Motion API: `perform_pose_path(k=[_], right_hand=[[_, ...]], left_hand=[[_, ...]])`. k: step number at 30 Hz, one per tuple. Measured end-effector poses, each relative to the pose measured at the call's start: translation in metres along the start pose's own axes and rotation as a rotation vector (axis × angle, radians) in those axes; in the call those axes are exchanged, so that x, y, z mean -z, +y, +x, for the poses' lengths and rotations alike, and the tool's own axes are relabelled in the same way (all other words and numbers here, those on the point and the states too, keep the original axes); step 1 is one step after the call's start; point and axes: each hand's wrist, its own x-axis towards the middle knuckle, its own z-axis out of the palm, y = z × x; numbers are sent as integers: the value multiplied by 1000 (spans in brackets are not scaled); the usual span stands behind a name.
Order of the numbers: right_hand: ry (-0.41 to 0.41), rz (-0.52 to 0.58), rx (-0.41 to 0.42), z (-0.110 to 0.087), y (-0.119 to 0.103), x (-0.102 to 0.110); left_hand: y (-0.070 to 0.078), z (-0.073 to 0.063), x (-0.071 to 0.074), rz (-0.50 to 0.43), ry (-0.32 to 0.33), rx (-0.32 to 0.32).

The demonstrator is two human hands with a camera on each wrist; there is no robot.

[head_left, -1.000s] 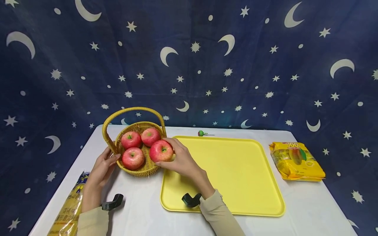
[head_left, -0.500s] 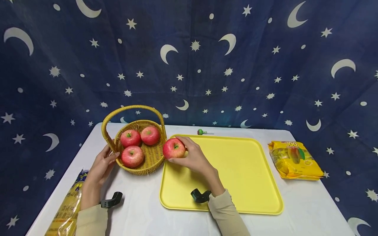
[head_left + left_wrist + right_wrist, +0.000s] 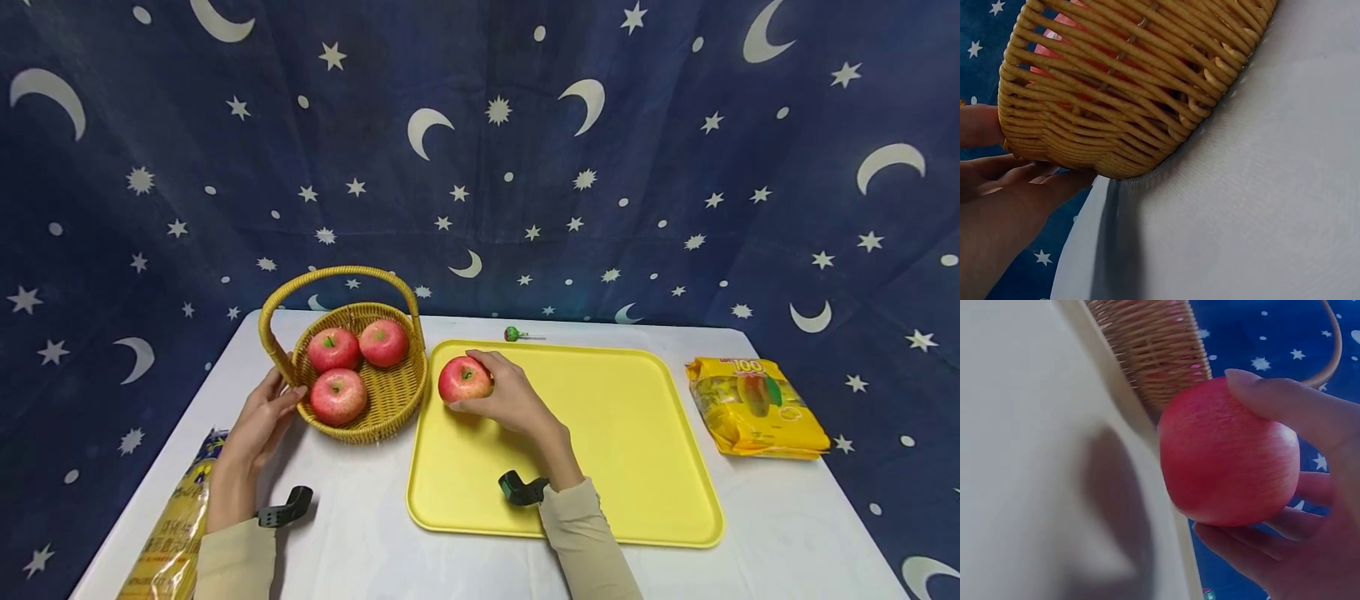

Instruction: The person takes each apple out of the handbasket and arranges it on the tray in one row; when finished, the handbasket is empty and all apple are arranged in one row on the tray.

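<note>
The right hand [image 3: 517,404] grasps 1 round red apple [image 3: 462,379] above the yellow rectangular tray [image 3: 600,450]; the left hand [image 3: 257,423] pinches the round tan wicker basket [image 3: 392,398] containing 3 red apples [image 3: 338,397].

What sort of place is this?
Probably a small indoor set arranged for recording tabletop handling, though I can't be sure: a blue moon-and-star cloth hangs behind a white-covered table, and a black gadget sits at each wrist.

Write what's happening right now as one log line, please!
right hand: holds apple above tray | left hand: holds basket | basket: three apples inside | lollipop: beyond tray's far edge
</note>
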Motion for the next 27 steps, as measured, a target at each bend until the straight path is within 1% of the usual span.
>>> perform_pose_path(k=[4, 14, 27], right_hand=[[-21, -11, 8, 1, 5, -2], [-77, -23, -23, 2, 14, -5], [-150, -25, -51, 2, 17, -2]], left_hand=[[-1, 1, 0, -5, -7, -9], [-1, 1, 0, 3, -14, -23], [2, 1, -3, 7, -9, -8]])
